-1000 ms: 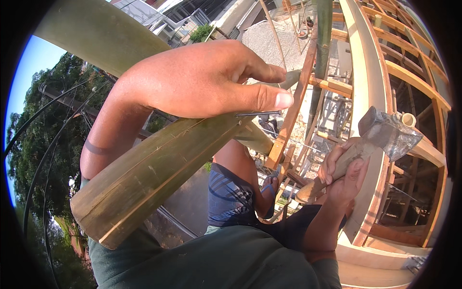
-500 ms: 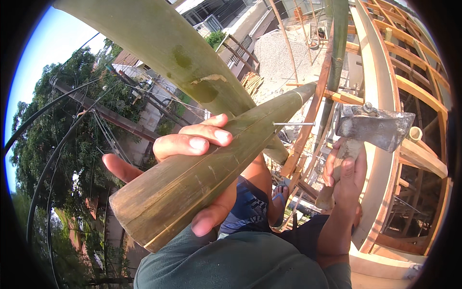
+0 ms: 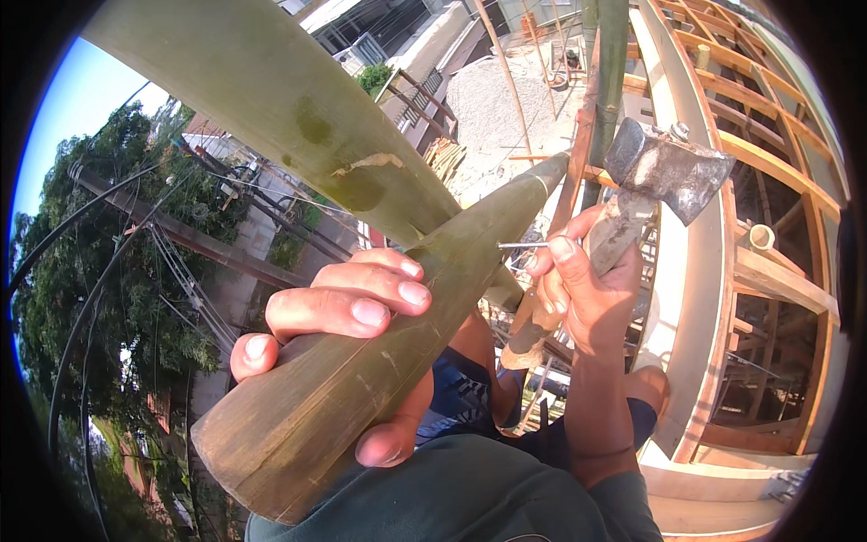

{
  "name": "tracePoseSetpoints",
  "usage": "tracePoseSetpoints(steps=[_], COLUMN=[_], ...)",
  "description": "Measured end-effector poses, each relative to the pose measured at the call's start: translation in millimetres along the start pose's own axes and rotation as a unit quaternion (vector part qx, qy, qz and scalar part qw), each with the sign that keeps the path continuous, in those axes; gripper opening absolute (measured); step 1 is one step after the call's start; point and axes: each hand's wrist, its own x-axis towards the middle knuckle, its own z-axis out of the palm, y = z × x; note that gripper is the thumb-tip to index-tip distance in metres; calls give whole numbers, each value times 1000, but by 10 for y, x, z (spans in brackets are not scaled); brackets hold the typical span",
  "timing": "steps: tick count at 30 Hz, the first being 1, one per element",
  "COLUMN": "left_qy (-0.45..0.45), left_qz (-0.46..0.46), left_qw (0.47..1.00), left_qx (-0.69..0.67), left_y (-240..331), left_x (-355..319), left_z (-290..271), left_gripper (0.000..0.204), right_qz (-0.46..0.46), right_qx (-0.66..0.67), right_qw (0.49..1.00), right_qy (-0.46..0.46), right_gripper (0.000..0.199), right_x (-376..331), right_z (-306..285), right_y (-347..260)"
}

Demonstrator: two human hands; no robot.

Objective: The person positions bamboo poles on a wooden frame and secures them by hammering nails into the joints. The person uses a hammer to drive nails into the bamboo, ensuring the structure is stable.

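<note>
My left hand (image 3: pixel 348 298) wraps around a greenish-brown bamboo pole (image 3: pixel 352 384), its cut end close to my chest. The pole crosses a thicker upright bamboo post (image 3: pixel 298 99) just beyond my fingers. A long nail (image 3: pixel 522 245) sticks out of the held pole's right side. At the nail's outer end are the thumb and a fingertip of my right hand (image 3: pixel 591 294). That same hand is closed around the wooden handle of a hatchet (image 3: pixel 668 172), whose worn metal head sits above the fist, blade toward the right.
Timber framing (image 3: pixel 768 154) and a long curved board (image 3: pixel 691 271) run along the right. A reddish plank (image 3: pixel 578 154) and another green bamboo post stand ahead. Far below lie a gravel heap (image 3: pixel 501 95) and a fence. Cables and a tree (image 3: pixel 99 262) fill the left.
My right hand has moved left with the hatchet, and its thumb and fingertip now meet the nail's end. My left little finger has curled closer to the bamboo pole.
</note>
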Motion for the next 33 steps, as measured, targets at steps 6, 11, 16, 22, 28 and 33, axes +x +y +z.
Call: tracePoseSetpoints(steps=[6, 11, 16, 22, 28, 33], left_qy=[-18, -15, -88, -622, -797, -789], left_qz=[-6, -28, -271, -376, -346, -309], left_qw=[1000, 998, 917, 684, 485, 519], left_qx=[-1, -50, -279, 59, 95, 109], left_y=[58, -42, -232, -429, -579, -631], left_x=[37, -35, 419, 1280, 1356, 1247], left_z=[-13, 49, -175, -57, 502, 385], left_gripper=[85, 87, 55, 41, 30, 24], right_qz=[-93, -94, -97, -77, -152, -112], right_qx=[-65, -117, -192, -189, -167, -285], right_qw=[993, 988, 977, 979, 973, 952], right_qy=[5, 45, 7, -19, -48, -21], right_gripper=[13, 18, 9, 14, 33, 39], right_x=[-75, -180, -128, -116, -269, -744], right_z=[103, 155, 253, 212, -64, -447], right_y=[46, 9, -45, -134, -219, -309])
